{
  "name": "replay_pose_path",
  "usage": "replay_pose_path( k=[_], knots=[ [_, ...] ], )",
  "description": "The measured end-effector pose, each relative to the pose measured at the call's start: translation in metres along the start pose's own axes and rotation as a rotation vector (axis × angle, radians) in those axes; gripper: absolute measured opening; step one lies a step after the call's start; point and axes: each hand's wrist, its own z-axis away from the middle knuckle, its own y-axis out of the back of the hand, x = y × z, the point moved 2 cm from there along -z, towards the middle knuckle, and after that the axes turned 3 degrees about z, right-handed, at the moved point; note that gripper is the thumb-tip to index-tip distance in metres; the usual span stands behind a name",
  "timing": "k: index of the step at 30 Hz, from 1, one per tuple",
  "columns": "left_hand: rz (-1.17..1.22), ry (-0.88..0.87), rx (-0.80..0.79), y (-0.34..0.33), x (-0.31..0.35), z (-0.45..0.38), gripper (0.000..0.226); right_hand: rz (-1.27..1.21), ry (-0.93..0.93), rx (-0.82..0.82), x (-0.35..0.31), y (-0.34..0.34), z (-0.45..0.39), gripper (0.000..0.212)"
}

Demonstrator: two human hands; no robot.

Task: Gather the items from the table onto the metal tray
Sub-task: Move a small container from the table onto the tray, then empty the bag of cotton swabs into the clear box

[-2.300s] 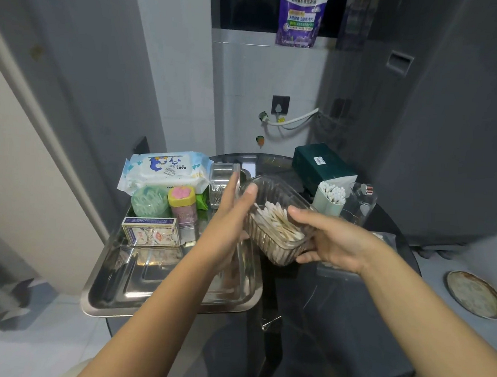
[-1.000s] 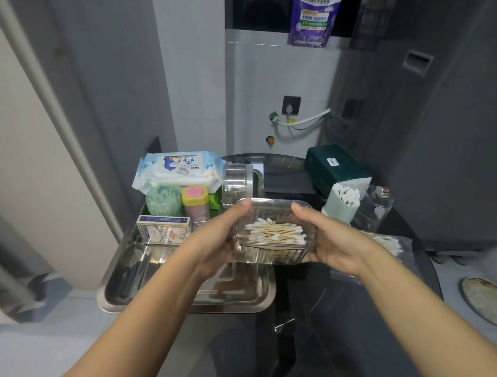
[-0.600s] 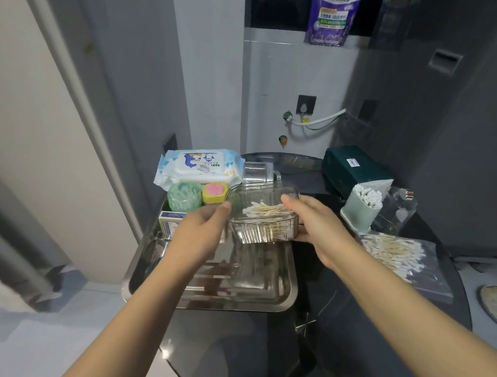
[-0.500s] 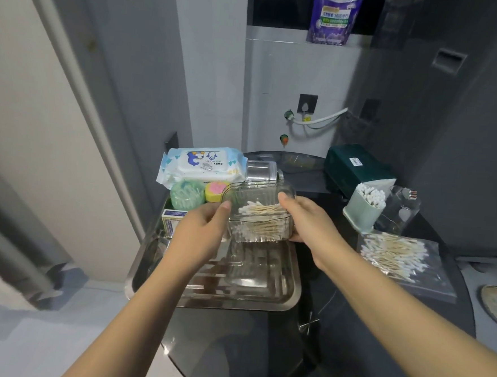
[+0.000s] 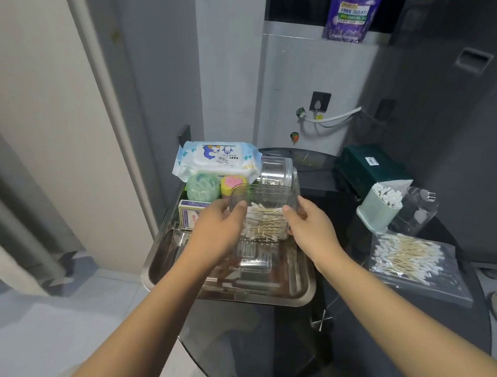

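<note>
Item: clear box of cotton swabs [image 5: 264, 216], clamped between my left hand [image 5: 219, 227] and right hand [image 5: 312, 226], thumbs over its near rim, fingers curled round its ends. Location: inside the metal tray [image 5: 225, 292], at its middle, now low against the floor; half a second ago it was held slightly higher. Behind it in the tray: wet wipes pack [image 5: 218, 159], green tub [image 5: 202, 187], pink-lidded jar [image 5: 232, 184], small carton [image 5: 191, 215], clear canister [image 5: 276, 171]. Right of the tray, on the table: swab holder [image 5: 381, 208], bagged swabs [image 5: 410, 258], green box [image 5: 367, 168].
</note>
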Motion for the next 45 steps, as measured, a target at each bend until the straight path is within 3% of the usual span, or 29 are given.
replay_pose_path(
  k=[2, 8, 13, 19, 24, 28, 32, 35, 38, 42, 45],
  knots=[
    [0.011, 0.002, -0.001, -0.001, 0.001, 0.000, 0.050, 0.016, 0.028, 0.017, 0.001, 0.000, 0.001, 0.039],
    [0.043, 0.046, 0.000, -0.005, 0.004, 0.003, 0.052, 0.058, 0.001, -0.002, 0.003, -0.001, -0.001, 0.057],
    [0.012, 0.042, 0.012, -0.007, 0.007, 0.003, 0.075, 0.075, -0.043, -0.032, 0.002, 0.006, 0.004, 0.064],
    [0.043, -0.046, 0.002, -0.016, 0.013, 0.012, 0.037, 0.046, -0.031, -0.013, 0.003, 0.024, 0.021, 0.053],
    [0.051, -0.088, -0.089, -0.038, 0.013, 0.023, 0.025, 0.083, 0.013, -0.001, 0.019, 0.049, 0.039, 0.032],
    [0.083, -0.108, -0.182, -0.059, 0.011, 0.028, 0.013, 0.278, 0.084, 0.048, 0.037, 0.077, 0.042, 0.022],
    [0.101, -0.080, -0.288, -0.080, 0.010, 0.031, 0.019, 0.614, 0.079, 0.132, 0.061, 0.104, 0.040, 0.027],
    [0.105, -0.069, -0.347, -0.093, 0.009, 0.032, 0.020, 0.871, -0.003, 0.006, 0.078, 0.117, 0.041, 0.045],
    [0.126, -0.044, -0.371, -0.105, 0.008, 0.029, 0.020, 0.934, 0.007, -0.105, 0.093, 0.121, 0.041, 0.056],
    [0.096, -0.024, -0.391, -0.114, 0.008, 0.025, 0.021, 0.774, 0.132, 0.004, 0.102, 0.127, 0.032, 0.027],
    [0.109, -0.014, -0.392, -0.115, 0.009, 0.023, 0.022, 0.806, 0.194, 0.047, 0.102, 0.128, 0.028, 0.004]
  ],
)
